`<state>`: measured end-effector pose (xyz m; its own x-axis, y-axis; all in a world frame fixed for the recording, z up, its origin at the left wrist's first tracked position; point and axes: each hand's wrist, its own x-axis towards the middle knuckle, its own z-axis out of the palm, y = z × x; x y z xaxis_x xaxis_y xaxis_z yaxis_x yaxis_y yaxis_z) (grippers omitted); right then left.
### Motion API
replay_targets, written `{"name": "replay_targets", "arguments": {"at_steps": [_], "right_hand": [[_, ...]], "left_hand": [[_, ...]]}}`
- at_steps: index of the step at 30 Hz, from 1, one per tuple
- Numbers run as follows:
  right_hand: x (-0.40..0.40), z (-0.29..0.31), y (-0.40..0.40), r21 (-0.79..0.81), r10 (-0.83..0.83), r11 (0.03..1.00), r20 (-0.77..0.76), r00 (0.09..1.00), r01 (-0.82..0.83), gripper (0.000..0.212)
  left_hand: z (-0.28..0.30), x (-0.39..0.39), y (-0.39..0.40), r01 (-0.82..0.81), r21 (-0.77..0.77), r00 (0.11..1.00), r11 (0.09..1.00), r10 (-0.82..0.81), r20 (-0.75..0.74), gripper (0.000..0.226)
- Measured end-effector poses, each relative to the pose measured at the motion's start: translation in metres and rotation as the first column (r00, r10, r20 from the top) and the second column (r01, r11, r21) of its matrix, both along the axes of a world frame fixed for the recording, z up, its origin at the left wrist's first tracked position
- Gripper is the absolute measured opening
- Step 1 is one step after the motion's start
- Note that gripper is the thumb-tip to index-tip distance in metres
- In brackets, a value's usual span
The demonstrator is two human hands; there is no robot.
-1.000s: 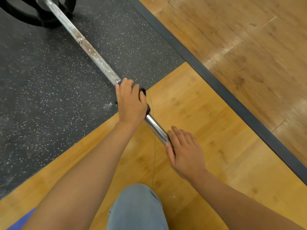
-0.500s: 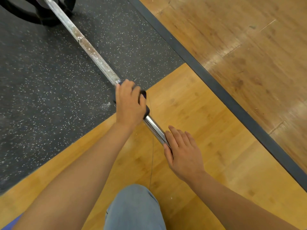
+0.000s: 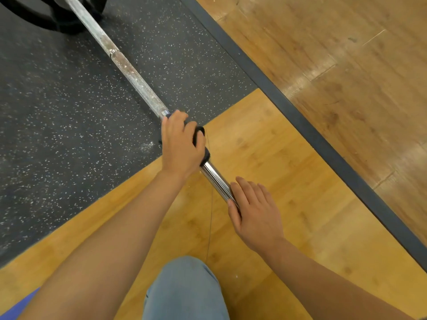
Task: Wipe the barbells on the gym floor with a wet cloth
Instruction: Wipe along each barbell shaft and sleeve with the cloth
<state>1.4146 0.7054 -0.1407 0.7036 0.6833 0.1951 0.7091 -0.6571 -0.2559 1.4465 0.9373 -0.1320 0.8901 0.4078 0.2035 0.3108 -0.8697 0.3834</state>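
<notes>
The floor is in three parts: a dark speckled rubber mat [image 3: 69, 116] at the upper left, a yellow wooden panel [image 3: 288, 181] under the person, and a darker, glossier wood floor [image 3: 346, 77] at the right, divided off by a grey border strip [image 3: 307, 125]. The barbell [image 3: 136, 82] lies diagonally across mat and panel, its far end running up to a black weight plate [image 3: 46, 19] at the top edge; the far shaft looks dull and blotched, the stretch between the hands bright and shiny, which suggests the near part has been cleaned. The person's knee in pale blue denim [image 3: 184, 289] sits at the bottom, apparently kneeling to reach. The left hand [image 3: 180, 144] is curled over the shaft with a dark cloth [image 3: 201, 139] bunched beneath the fingers, only its edges showing; wrapping the bar this way would let the cloth reach all round it. The right hand [image 3: 254, 211] lies with fingers nearly straight along the near end of the bar, gripping nothing, probably steadying it against rolling. A thin dark thread [image 3: 210, 215] hangs from the cloth.
</notes>
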Motion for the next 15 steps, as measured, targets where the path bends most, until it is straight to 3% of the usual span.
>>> {"name": "replay_targets", "arguments": {"at_steps": [5, 7, 9, 11, 15], "right_hand": [[-0.001, -0.001, 0.001, -0.023, 0.004, 1.000, -0.016, 1.000, -0.004, 0.041], [-0.001, -0.001, 0.000, -0.030, 0.010, 1.000, -0.016, 1.000, -0.011, 0.041], [-0.001, -0.001, 0.001, -0.026, 0.005, 1.000, -0.008, 1.000, -0.005, 0.041], [-0.002, -0.001, 0.001, -0.023, 0.003, 1.000, -0.003, 1.000, -0.003, 0.041], [-0.001, -0.001, 0.002, -0.032, 0.015, 0.999, -0.003, 1.000, -0.015, 0.042]], "left_hand": [[-0.007, -0.037, -0.032, 0.310, 0.021, 0.948, 0.950, -0.311, 0.060, 0.034], [-0.004, -0.028, -0.014, 0.388, 0.068, 0.921, 0.919, -0.389, 0.005, 0.036], [0.001, -0.008, 0.013, 0.353, 0.099, 0.936, 0.931, -0.349, -0.053, 0.037], [0.005, 0.008, 0.036, 0.199, 0.121, 0.979, 0.973, -0.190, -0.080, 0.040], [0.003, 0.013, 0.034, 0.054, 0.134, 0.998, 0.989, -0.051, -0.031, 0.037]]}}
